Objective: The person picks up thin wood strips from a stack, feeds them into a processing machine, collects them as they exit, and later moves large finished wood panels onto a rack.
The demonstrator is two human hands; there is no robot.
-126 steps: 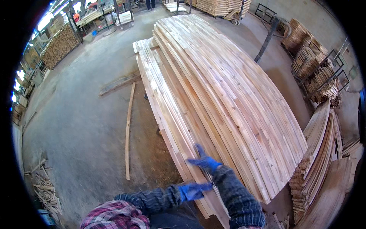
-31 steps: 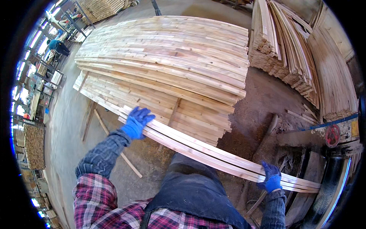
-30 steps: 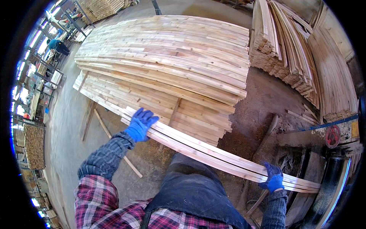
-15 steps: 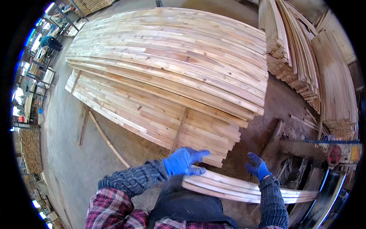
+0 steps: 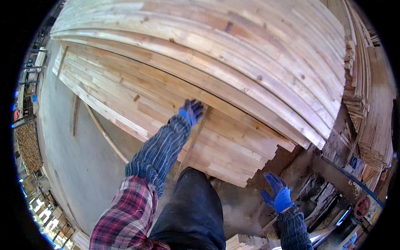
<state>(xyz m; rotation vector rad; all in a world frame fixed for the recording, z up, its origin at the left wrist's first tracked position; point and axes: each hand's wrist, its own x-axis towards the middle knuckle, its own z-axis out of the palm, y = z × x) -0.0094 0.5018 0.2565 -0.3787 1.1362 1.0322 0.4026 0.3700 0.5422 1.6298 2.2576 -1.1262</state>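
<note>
Stretched forward, my left hand (image 5: 191, 111) in a blue glove has its fingers apart and nothing in it. It is over the lower layer of planks (image 5: 158, 106), beside a thin wooden cross strip (image 5: 192, 146); whether it touches the wood I cannot tell. Just beyond it lie the edge planks of the raised upper layer (image 5: 233, 54). My right hand (image 5: 277, 193), also gloved in blue, is held up off the stack's near right corner, thumb and fingers spread, holding nothing. At the lower edge, partly cut off, are the ends of some light boards (image 5: 248, 241).
At the lower right stands a machine with a red handwheel (image 5: 361, 207) and a dark roller. Tall board stacks (image 5: 377, 108) rise at the right. A long narrow strip (image 5: 106, 133) leans by the stack's left side over the concrete floor (image 5: 89, 175).
My left hand has left the loose boards by my lap and reached forward over the stack. The view has come closer to the planks. My right hand stays raised, fingers still spread.
</note>
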